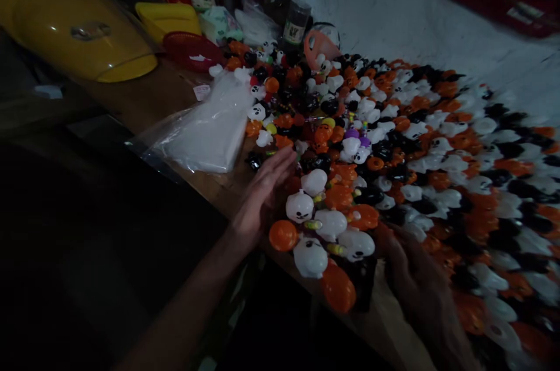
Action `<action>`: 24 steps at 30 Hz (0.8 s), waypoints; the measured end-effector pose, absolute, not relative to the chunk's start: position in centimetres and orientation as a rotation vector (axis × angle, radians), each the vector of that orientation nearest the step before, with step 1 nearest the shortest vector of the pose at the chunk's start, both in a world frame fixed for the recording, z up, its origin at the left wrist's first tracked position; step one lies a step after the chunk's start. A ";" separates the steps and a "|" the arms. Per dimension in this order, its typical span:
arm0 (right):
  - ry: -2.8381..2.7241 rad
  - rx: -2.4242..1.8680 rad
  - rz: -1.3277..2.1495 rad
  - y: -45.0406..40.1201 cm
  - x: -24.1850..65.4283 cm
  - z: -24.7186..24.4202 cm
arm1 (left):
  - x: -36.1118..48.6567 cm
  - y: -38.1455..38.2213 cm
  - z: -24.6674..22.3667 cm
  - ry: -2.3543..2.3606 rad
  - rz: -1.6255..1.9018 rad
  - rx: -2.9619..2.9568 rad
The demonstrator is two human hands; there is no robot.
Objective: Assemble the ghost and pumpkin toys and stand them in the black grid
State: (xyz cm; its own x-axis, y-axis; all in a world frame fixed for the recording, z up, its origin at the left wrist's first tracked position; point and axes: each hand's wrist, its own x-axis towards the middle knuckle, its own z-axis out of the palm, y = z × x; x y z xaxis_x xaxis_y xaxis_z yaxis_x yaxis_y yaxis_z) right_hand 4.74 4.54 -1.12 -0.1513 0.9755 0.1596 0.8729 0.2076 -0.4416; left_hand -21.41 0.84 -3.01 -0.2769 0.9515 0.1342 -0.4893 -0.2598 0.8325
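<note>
My left hand (263,191) lies along the left side of a cluster of small plastic Halloween toys, its fingers stretched out and holding nothing. White ghost toys (310,256) with printed faces and orange pumpkin toys (338,288) make up this cluster, near the table's front edge. Small yellow-green tubes (336,249) show between them. On the cluster's right side is my right hand (417,269), dim and slightly blurred, with fingers extended beside the toys; its fingertips are partly hidden. A dark surface (366,286) shows under the toys by that hand; its kind is unclear.
A large pile of orange, white and black toys (455,155) covers the right side, up to the wall. Clear plastic bags (205,132) lie on the table at left. Behind are a red basket (192,51), a yellow container (168,20) and a jar (296,24). A yellow rounded object (83,21) stands far left.
</note>
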 end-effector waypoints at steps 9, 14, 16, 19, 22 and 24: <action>-2.530 -1.671 -0.193 4.2 5.3 -1.6 | -18.7 -7.4 -4.2 1.344 1.727 0.809; -2.402 -1.502 -0.235 3.2 2.7 5.8 | -18.0 -7.0 -3.4 1.492 1.580 1.001; -2.441 -1.220 -0.057 2.8 0.3 7.5 | -17.9 -6.4 -3.1 1.510 1.563 1.027; -2.681 -0.882 0.158 3.0 -3.1 7.6 | -17.8 -5.8 -3.1 1.455 1.558 1.076; -2.821 -0.837 0.099 3.6 -4.8 6.9 | -18.1 -5.9 -3.5 1.388 1.538 1.134; -2.862 -0.801 0.063 3.9 -5.2 6.7 | -18.3 -6.1 -3.9 1.356 1.549 1.156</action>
